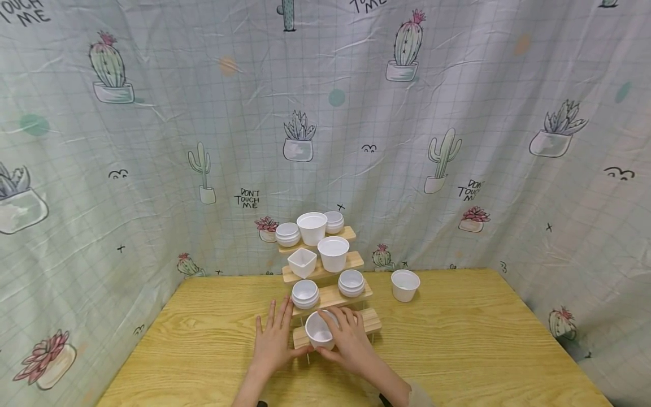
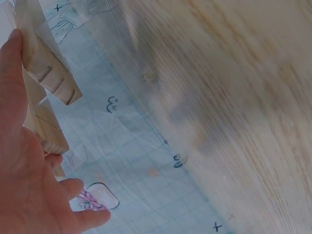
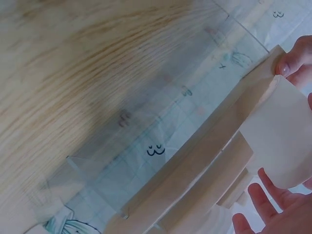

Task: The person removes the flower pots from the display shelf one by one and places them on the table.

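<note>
Your right hand has fingers clamped on white cup: thumb low on near side, other fingers at far rim, cup between them. Cup is at lowest wooden step, nearer left end than right. Your left hand: fingers apart, thumb at step's left end, just beside cup. Another cup stands near surface's back edge.
</note>
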A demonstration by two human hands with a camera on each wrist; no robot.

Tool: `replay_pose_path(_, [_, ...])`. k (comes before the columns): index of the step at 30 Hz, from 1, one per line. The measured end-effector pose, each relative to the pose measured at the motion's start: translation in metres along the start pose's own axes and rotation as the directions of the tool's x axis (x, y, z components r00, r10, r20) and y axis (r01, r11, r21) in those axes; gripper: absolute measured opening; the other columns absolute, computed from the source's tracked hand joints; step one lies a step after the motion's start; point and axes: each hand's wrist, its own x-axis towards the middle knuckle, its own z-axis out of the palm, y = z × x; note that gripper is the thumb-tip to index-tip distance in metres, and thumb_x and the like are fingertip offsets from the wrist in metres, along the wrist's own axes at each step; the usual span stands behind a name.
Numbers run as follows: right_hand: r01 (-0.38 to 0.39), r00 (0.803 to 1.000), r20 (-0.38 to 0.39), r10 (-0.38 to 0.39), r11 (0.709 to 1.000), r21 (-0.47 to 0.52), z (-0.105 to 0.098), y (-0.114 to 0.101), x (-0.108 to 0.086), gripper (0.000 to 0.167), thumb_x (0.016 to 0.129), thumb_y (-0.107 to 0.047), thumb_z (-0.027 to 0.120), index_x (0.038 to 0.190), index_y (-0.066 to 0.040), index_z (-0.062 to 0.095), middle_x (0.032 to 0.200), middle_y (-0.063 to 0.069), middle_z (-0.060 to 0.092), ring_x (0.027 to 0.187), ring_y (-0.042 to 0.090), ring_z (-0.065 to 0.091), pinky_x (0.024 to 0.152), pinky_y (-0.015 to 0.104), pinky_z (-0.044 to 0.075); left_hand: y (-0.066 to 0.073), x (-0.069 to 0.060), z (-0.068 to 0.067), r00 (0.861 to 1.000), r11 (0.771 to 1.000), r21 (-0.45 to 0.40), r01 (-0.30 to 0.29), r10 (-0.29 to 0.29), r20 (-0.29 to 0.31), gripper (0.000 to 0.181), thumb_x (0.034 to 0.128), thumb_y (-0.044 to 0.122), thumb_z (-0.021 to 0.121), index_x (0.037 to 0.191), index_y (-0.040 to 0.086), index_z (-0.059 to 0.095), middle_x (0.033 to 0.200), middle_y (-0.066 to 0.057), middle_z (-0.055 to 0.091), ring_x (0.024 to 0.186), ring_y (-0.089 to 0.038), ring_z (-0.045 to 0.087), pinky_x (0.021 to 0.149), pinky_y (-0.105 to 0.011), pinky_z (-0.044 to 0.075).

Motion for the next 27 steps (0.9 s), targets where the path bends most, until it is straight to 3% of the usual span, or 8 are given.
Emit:
replay_pose_path(13, [0.035,0.995,-0.088,-0.037,0.999,-0.028,-0.001,0.005,-0.007,0.071,0.067,-0.052,0.067,0.125,-0.014,0.048,0.116,0.005,0.05,0.1,0.02,0.045,0.083,0.04,0.034,0.001,-0.001,0.001,1.0,1.0,-0.031,-0.006,0.005,-0.017,0.111,0.0569,0.068,0.064,0.141,0.008,0.023,0.148,-0.009,0.023,0.134,-0.038,0.02,0.099,-0.067,0.02])
replay_pose_path(27, [-0.032,0.999,-0.032,0.032,0.999,0.021,-0.011,0.01,-0.016,0.071,0.068,-0.047,0.07,0.128,-0.016,0.047,0.119,0.003,0.049,0.103,0.02,0.046,0.084,0.04,0.036,0.0,-0.001,0.003,1.0,1.0,-0.028,0.002,-0.002,-0.006,0.112,0.0571,0.07,0.062,0.142,0.009,0.021,0.149,-0.008,0.021,0.135,-0.037,0.018,0.1,-0.067,0.019])
